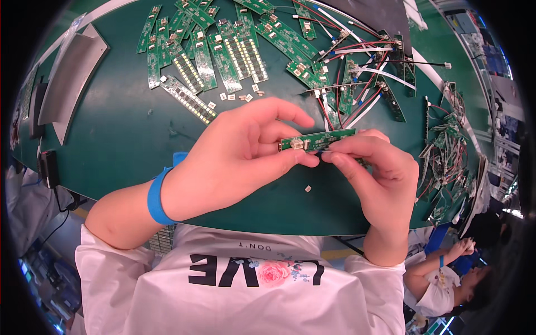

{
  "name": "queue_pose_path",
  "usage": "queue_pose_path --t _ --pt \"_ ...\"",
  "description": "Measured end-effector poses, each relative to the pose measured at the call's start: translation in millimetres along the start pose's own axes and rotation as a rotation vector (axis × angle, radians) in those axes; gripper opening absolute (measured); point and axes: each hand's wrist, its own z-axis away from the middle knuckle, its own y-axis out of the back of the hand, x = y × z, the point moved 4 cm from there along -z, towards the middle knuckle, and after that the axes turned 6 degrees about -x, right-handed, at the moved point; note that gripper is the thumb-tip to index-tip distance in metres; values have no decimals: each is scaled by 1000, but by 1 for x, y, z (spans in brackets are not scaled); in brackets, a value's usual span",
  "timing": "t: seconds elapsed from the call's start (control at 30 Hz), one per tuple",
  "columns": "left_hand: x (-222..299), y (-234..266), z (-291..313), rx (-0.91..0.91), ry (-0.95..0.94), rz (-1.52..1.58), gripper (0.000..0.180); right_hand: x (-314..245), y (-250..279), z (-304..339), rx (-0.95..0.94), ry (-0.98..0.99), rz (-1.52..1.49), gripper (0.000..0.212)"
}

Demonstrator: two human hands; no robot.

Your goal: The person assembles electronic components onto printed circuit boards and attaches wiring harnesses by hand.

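Note:
In front of my chest, a narrow green circuit board [321, 139] is held up, tilted, with a white connector socket near its left end. My left hand [245, 137] grips that left end between thumb and fingers, its index finger stretched above the board. My right hand [374, 167] is closed at the board's lower right, thumb and index finger pinched together by its near edge. What the pinch holds is too small to make out. On the green table [223, 206] below lies a small white connector piece [307, 188].
Beyond my left hand lie a pile of green boards [223, 53], an LED strip board [190, 99] and several small white pieces [245, 97]. Boards with red, black and white cables [363, 70] spread at the far right. More wired boards [449, 151] heap at the right edge. A bent grey panel [75, 78] stands left.

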Motion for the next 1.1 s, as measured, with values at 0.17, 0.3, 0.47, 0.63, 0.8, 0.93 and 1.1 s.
queue_pose_path --t 0.17,0.3,0.47,0.63,0.8,0.93,1.1 --pt "-2 -1 0 28 39 5 26 1 0 -1 147 -1 -39 10" --pt "-3 2 -1 56 50 0 26 -1 -2 0 134 -18 104 8" --pt "-4 4 -1 64 75 -56 26 -4 -8 -1 91 70 270 8" --pt "-6 4 -2 54 89 -51 26 -1 -9 -3 86 85 217 8" --pt "-6 4 -2 49 93 -61 27 -1 -9 -3 74 82 223 8" --pt "-7 2 -3 44 97 -45 28 -1 -9 -3 43 88 233 7" --pt "-5 3 -2 31 106 -74 28 -3 -9 -4 20 93 259 7"
